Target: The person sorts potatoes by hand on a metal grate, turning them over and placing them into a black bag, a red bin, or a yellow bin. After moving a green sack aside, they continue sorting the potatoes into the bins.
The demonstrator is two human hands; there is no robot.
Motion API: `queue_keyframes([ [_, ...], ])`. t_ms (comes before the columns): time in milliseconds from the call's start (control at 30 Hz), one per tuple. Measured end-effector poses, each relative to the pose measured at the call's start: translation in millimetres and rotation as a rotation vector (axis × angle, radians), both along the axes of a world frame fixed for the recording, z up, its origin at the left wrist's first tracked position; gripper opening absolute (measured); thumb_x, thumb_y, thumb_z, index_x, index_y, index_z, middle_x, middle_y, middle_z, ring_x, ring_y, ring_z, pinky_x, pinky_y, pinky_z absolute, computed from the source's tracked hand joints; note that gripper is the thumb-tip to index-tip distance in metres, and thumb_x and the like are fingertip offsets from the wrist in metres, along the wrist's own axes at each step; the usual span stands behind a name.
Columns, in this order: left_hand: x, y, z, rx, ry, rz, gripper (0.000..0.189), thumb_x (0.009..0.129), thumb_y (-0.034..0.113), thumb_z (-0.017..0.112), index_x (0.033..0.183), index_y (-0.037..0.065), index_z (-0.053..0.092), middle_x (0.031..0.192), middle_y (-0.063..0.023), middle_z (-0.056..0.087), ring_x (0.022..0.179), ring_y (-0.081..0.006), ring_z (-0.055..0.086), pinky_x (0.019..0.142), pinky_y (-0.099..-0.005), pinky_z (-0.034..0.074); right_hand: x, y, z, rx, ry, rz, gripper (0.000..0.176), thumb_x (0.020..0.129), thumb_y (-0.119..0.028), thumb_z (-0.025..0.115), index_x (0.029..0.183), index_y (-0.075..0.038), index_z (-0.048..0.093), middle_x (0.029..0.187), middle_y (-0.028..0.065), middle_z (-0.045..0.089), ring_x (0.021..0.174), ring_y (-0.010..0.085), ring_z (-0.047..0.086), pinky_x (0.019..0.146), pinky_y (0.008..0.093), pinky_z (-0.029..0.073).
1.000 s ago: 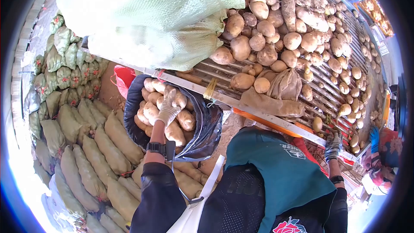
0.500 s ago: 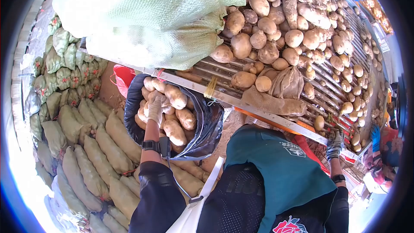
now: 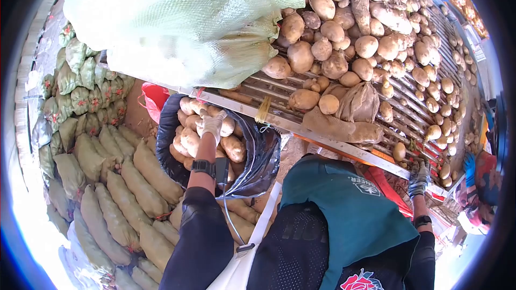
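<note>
In the head view, my left hand [image 3: 213, 125], in a whitish glove, reaches into a black-lined bag [image 3: 262, 153] filled with large potatoes [image 3: 233, 149]. Its fingers are stretched over the potatoes and touch them; the fingertips are partly hidden. My right hand [image 3: 418, 179], in a grey striped glove, rests on the metal rail [image 3: 371, 158] of a slatted sorting rack, fingers extended over the edge. Potatoes [image 3: 367, 46] of many sizes lie on the slats. A brown cloth [image 3: 359, 102] and a dirty bundle [image 3: 341, 128] lie near the rail.
A large pale green woven sack [image 3: 177, 27] covers the rack's left end. Several filled sacks [image 3: 115, 209] lie in rows at the left, with more stacked behind. A red bag [image 3: 155, 99] is beside the black-lined one. At the right edge, another person's blue glove [image 3: 469, 169] shows.
My left hand has shifted right and slightly upward across the potatoes in the bag, uncovering some on its left. My right hand stays on the rail.
</note>
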State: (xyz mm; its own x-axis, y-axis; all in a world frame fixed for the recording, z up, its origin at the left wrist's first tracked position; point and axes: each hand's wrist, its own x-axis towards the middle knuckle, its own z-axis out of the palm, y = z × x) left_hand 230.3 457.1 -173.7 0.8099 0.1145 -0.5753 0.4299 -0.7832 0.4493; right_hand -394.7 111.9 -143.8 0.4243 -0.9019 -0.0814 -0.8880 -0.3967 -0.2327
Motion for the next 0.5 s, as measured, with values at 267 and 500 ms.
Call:
queue_keyframes([
  [267,13,41,-41,-0.166,-0.183,-0.049,0.107,0.07,0.038,0.084,0.155,0.017,0.022,0.157,-0.0243,0.023,0.141,-0.0413,0.031,0.113,-0.0498,0.031,-4,-2,-8,0.011,-0.095,-0.048,0.027,0.095,-0.022,0.052,0.103,-0.001,0.066,0.118,0.0166,0.06,0.112,0.0352,0.053,0.099,0.0427,0.041],
  [500,-23,71,21,-1.303,0.321,0.553,0.052,0.088,0.035,0.069,0.133,0.016,0.049,0.132,-0.006,0.055,0.122,-0.0321,0.052,0.095,-0.0661,0.045,-12,-7,-18,0.015,-0.075,-0.049,0.025,0.095,-0.02,0.051,0.104,-0.001,0.065,0.117,0.0165,0.059,0.111,0.0349,0.053,0.099,0.042,0.041],
])
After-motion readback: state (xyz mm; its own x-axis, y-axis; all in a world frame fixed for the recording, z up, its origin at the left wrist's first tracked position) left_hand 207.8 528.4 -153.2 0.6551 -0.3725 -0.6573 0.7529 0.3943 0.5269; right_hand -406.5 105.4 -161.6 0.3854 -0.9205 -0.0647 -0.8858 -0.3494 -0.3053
